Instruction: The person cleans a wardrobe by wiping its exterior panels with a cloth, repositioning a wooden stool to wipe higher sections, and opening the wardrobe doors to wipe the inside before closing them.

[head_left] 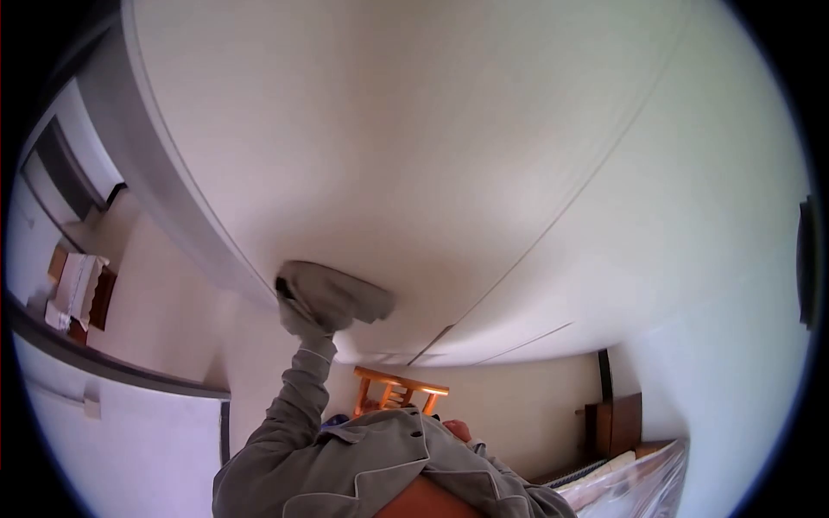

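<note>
A grey cloth (341,292) lies against the lower part of a tall white cabinet door (389,173), left of the seam between two doors. My left hand (304,323) presses it there at the end of a raised, grey-sleeved arm; grey fabric covers most of the fingers. Low beside my body, my right hand (458,429) shows only in small part, next to my jacket. Its fingers are too hidden to make out, and I see nothing in it.
An orange wooden chair or stool (401,388) stands on the floor close in front of me. To the right are a brown wooden piece of furniture (617,427) and clear plastic sheeting (635,483). A cloth-covered wooden piece (82,289) stands far left, beyond a doorway.
</note>
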`<action>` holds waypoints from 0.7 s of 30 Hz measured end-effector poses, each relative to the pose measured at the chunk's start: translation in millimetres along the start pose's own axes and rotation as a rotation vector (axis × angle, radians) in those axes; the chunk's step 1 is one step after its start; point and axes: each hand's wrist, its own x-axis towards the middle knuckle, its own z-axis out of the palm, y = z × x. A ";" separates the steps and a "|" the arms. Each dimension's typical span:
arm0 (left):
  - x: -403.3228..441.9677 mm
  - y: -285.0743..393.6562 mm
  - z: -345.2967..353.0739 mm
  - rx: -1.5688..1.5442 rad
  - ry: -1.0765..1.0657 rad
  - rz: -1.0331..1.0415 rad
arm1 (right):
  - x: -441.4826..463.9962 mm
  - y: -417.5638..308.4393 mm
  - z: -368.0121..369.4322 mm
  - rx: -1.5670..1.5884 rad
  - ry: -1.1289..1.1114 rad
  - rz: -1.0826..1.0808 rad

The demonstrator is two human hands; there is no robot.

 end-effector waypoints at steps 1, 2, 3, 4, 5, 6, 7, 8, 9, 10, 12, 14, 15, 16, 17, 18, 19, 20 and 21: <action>-4.8 -9.4 4.0 -0.029 0.054 -0.089 | -0.5 -16.6 -8.8 0.210 0.000 0.227; -3.6 -17.1 6.2 -0.066 0.116 -0.174 | 2.7 -22.4 -10.9 0.201 -0.004 0.227; 0.5 -19.1 10.9 -0.109 0.165 -0.249 | 13.7 -9.7 -7.0 0.164 -0.009 0.078; 5.4 -16.6 17.4 -0.158 0.211 -0.316 | 21.8 2.7 -5.5 0.128 -0.011 -0.068; 11.8 -9.7 26.2 -0.208 0.244 -0.376 | 27.1 7.5 -6.8 0.124 -0.006 -0.058; 19.1 0.2 35.7 -0.256 0.271 -0.435 | 32.9 12.5 -6.1 0.140 -0.001 -0.135; 18.7 9.2 45.7 -0.287 0.271 -0.478 | 35.4 11.9 -5.3 0.158 0.005 -0.213; 20.1 20.4 58.0 -0.316 0.262 -0.513 | 29.4 -8.3 -11.3 0.161 0.013 -0.204; 19.1 30.8 68.6 -0.334 0.242 -0.540 | 17.8 -37.9 -21.5 0.044 0.039 -0.223; 16.1 38.7 77.1 -0.337 0.206 -0.537 | 5.3 -60.9 -27.8 -0.071 0.066 -0.236; 7.5 49.6 88.1 -0.314 0.104 -0.475 | 3.0 -53.9 -20.8 -0.159 0.108 -0.271; -4.0 58.9 87.7 -0.252 -0.024 -0.319 | -1.2 -34.2 -13.4 -0.250 0.137 -0.304; -5.3 65.4 88.0 -0.229 -0.074 -0.232 | -2.6 -26.4 -10.2 -0.209 0.111 -0.239; -0.6 76.7 83.2 -0.215 -0.109 -0.125 | -1.5 -19.8 -7.6 -0.165 0.086 -0.178; 8.1 94.5 77.6 -0.200 -0.140 -0.011 | -0.9 -12.2 -7.4 -0.157 0.097 -0.168; 17.1 111.1 72.7 -0.193 -0.162 0.105 | -4.0 -3.4 -8.4 -0.256 0.071 -0.211; 32.5 136.9 63.7 -0.199 -0.172 0.227 | -8.4 3.7 -6.1 -0.355 0.043 -0.252; 43.4 156.0 57.1 -0.199 -0.169 0.325 | -10.6 5.7 -2.0 -0.346 0.048 -0.238; 62.7 185.3 45.1 -0.206 -0.156 0.439 | -11.8 5.4 0.7 -0.085 0.022 0.026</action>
